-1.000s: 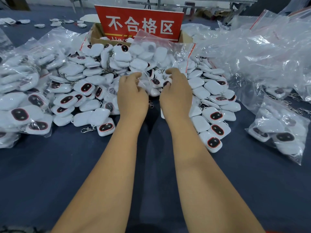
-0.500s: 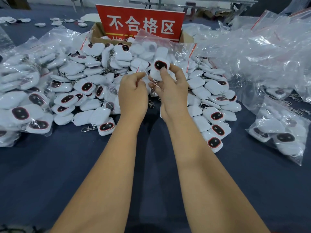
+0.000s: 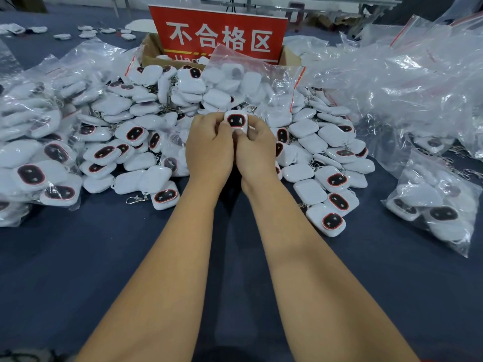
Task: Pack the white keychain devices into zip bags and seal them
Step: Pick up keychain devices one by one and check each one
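Head view: I have both hands on one white rounded-square plastic keychain device [image 3: 236,122], its dark oval face ringed in red turned up, held just above the loose pile of white keychain devices [image 3: 308,152] on the dark blue tablecloth [image 3: 78,257]. My left hand [image 3: 209,150] and right hand [image 3: 257,150] pinch it at its side edges. I judge it light, rigid and smooth, best gripped by the edges, clear of the metal clip, before going into the clear red-striped zip bag [image 3: 261,82] propped behind

A red sign [image 3: 219,35] with white Chinese characters stands at twelve o'clock, fronting an open cardboard box [image 3: 153,52]. Everything rests on a dark blue cloth-covered table [image 3: 78,257], bare towards six o'clock.
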`<state>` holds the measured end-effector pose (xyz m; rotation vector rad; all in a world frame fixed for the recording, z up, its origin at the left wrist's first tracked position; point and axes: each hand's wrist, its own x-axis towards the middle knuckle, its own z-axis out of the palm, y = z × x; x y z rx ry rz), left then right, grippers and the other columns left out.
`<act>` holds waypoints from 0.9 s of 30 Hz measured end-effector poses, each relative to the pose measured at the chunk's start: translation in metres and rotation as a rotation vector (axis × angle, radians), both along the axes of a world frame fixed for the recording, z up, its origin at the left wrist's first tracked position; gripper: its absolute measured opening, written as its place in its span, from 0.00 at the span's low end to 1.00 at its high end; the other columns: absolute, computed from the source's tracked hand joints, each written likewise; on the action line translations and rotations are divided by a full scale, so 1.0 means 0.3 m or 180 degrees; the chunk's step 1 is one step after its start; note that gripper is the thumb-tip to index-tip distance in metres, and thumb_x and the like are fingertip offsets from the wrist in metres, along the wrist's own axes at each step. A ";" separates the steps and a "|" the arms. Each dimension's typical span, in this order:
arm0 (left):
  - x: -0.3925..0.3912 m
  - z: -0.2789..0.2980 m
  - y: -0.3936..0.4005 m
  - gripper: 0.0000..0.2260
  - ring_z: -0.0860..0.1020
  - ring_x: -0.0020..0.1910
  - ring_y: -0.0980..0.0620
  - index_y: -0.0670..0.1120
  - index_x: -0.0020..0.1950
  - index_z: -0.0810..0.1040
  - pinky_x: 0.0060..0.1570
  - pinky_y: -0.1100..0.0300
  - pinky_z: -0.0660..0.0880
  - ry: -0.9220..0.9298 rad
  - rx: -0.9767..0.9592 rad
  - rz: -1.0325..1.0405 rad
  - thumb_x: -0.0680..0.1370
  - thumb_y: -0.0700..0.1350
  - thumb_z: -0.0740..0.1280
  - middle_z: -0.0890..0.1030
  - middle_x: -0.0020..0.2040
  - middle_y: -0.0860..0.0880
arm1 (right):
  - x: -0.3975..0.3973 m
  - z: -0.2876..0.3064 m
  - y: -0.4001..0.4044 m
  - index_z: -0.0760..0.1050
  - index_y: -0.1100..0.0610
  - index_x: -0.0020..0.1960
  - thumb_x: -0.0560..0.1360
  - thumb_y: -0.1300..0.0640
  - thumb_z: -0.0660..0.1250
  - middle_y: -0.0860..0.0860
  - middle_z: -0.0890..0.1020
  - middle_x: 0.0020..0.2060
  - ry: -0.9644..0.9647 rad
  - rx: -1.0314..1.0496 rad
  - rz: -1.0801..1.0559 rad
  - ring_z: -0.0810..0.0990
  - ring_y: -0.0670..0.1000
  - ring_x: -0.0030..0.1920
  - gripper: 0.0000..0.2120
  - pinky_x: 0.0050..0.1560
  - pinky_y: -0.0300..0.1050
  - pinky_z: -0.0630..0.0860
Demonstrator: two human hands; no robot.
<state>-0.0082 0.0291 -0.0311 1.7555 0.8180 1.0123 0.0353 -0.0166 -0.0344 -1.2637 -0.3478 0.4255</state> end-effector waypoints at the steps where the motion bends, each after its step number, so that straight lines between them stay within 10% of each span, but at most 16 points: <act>1: -0.001 -0.001 0.000 0.09 0.74 0.52 0.57 0.50 0.53 0.80 0.53 0.61 0.68 0.0023 0.0022 -0.0023 0.79 0.43 0.60 0.76 0.53 0.53 | 0.004 -0.001 -0.004 0.75 0.57 0.58 0.79 0.71 0.59 0.57 0.83 0.53 -0.0048 -0.0017 -0.0025 0.83 0.53 0.50 0.13 0.49 0.42 0.80; 8: 0.000 0.000 0.000 0.10 0.75 0.55 0.55 0.47 0.56 0.80 0.58 0.57 0.71 0.0153 0.0036 -0.0079 0.80 0.44 0.60 0.76 0.55 0.53 | 0.020 -0.003 -0.009 0.73 0.54 0.55 0.80 0.69 0.60 0.56 0.82 0.48 0.0015 -0.0057 0.0007 0.80 0.47 0.41 0.12 0.32 0.33 0.75; 14: 0.005 -0.004 -0.003 0.09 0.73 0.54 0.53 0.47 0.58 0.78 0.55 0.58 0.69 0.0317 0.0327 -0.0035 0.82 0.46 0.60 0.73 0.55 0.51 | 0.017 0.001 -0.010 0.76 0.55 0.53 0.78 0.67 0.64 0.59 0.84 0.49 0.0181 0.0032 0.0178 0.82 0.52 0.46 0.09 0.48 0.47 0.80; 27: 0.004 -0.007 0.002 0.07 0.73 0.52 0.53 0.46 0.52 0.76 0.49 0.57 0.67 0.0395 0.0411 -0.0089 0.80 0.46 0.59 0.74 0.53 0.51 | 0.015 0.009 -0.015 0.77 0.58 0.51 0.79 0.65 0.61 0.51 0.79 0.36 0.0286 0.0272 0.0222 0.77 0.47 0.38 0.07 0.34 0.35 0.75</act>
